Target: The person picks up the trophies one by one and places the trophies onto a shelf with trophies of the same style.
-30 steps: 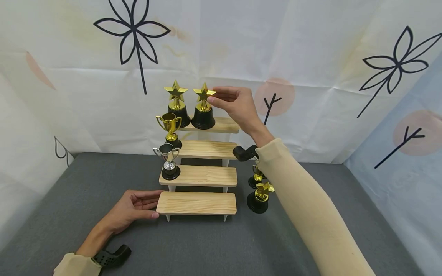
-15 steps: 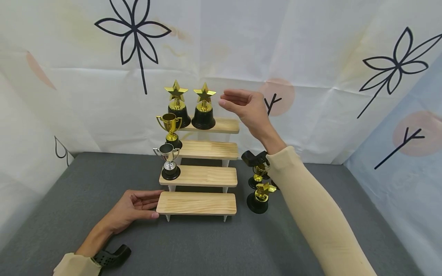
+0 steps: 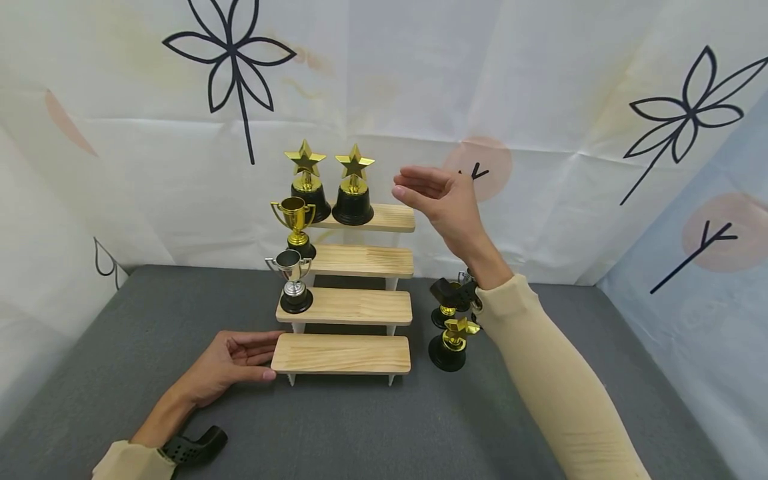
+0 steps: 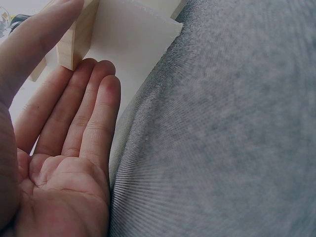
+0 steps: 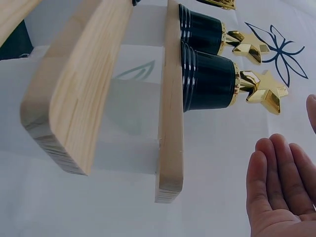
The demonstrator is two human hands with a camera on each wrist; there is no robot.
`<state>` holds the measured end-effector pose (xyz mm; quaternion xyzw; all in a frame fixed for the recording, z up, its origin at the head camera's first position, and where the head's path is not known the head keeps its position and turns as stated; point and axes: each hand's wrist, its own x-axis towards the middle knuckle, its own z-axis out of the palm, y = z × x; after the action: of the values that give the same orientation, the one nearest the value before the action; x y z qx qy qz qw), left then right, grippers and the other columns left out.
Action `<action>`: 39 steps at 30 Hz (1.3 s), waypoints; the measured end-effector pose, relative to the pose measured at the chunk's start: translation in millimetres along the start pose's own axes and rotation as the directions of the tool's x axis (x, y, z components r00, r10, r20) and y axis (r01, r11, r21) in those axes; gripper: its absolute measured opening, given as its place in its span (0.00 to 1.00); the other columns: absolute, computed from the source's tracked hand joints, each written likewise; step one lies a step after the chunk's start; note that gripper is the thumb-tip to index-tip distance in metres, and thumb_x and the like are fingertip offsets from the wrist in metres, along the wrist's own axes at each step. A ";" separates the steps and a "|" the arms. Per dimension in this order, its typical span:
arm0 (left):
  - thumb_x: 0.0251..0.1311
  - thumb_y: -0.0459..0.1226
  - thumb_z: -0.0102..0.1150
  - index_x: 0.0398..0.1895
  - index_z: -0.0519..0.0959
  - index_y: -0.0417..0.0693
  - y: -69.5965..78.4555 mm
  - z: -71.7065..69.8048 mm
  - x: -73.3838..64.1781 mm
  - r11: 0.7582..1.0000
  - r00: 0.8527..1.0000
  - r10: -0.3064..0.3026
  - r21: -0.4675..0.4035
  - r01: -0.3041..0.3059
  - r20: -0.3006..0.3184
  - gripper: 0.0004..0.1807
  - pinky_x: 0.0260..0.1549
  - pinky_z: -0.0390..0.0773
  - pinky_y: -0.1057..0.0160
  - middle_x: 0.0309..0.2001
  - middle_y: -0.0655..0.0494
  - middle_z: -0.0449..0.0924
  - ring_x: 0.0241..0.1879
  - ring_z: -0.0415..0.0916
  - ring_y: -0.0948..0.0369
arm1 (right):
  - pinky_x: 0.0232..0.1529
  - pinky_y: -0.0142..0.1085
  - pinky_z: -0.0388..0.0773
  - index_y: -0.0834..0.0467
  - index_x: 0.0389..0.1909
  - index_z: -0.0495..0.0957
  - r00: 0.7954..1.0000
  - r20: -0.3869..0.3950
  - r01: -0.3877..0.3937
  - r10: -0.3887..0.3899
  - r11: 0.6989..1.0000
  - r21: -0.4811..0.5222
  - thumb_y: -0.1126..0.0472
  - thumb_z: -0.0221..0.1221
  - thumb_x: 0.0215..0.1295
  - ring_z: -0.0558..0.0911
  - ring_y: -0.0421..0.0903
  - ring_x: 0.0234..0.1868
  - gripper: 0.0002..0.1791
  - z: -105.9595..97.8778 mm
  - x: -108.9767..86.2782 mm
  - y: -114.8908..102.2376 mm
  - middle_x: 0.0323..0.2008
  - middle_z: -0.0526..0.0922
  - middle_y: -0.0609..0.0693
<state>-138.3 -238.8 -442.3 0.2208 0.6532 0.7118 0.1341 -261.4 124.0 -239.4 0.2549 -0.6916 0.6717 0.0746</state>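
Note:
My left hand (image 3: pixel 231 367) touches the left end of the lowest step of a tiered wooden display stand (image 3: pixel 342 353), fingers straight. In the left wrist view its fingertips meet the edge of a wooden board (image 4: pixel 79 39). My right hand (image 3: pixel 447 203) is in the air right of the top step, fingers extended and holding nothing. Two gold star trophies (image 3: pixel 354 190) with black bases stand side by side on that top step. Below them, at the left ends, are a gold cup trophy (image 3: pixel 297 223) on the second step and a silver cup trophy (image 3: pixel 294 280) on the third.
On the grey table (image 3: pixel 510 427), right of the stand, stands another star trophy (image 3: pixel 450 347). Behind it are cup trophies (image 3: pixel 444 315), partly hidden by the right wrist's camera. A white patterned cloth backdrop (image 3: pixel 408 80) rises behind the stand.
My right hand has let go of the right star trophy on the top step and drawn away to the right and slightly down. The left hand has stayed put.

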 end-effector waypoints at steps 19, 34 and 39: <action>0.55 0.17 0.65 0.65 0.59 0.11 -2.7 -0.5 0.1 1.000 1.000 0.018 -0.022 -0.017 0.011 0.36 0.57 0.81 0.59 0.61 0.51 0.80 0.59 0.79 0.58 | 0.57 0.40 0.83 0.73 0.59 0.77 1.000 -0.010 0.015 -0.015 0.999 -0.029 0.76 0.65 0.63 0.85 0.46 0.51 0.22 -6.8 -36.0 1.2 0.48 0.87 0.57; 0.56 0.17 0.65 0.65 0.59 0.11 -3.5 -1.8 0.7 0.999 0.999 0.025 -0.032 -0.025 0.026 0.36 0.57 0.81 0.58 0.61 0.51 0.80 0.59 0.79 0.57 | 0.58 0.41 0.83 0.75 0.61 0.75 1.000 0.005 -0.014 0.014 1.000 0.016 0.77 0.64 0.63 0.84 0.48 0.54 0.24 -9.8 -58.7 3.0 0.51 0.86 0.57; 0.56 0.17 0.65 0.65 0.59 0.11 -3.3 -1.8 0.4 0.999 0.999 0.025 -0.035 -0.024 0.027 0.36 0.57 0.81 0.58 0.61 0.51 0.80 0.59 0.78 0.57 | 0.58 0.41 0.83 0.74 0.61 0.75 1.000 0.009 -0.003 0.004 1.000 -0.015 0.77 0.64 0.63 0.84 0.48 0.54 0.24 -10.5 -64.7 4.4 0.52 0.85 0.59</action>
<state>-139.8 -239.7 -445.7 0.2360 0.6362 0.7215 0.1380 -210.3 150.3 -271.3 0.2562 -0.6975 0.6654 0.0721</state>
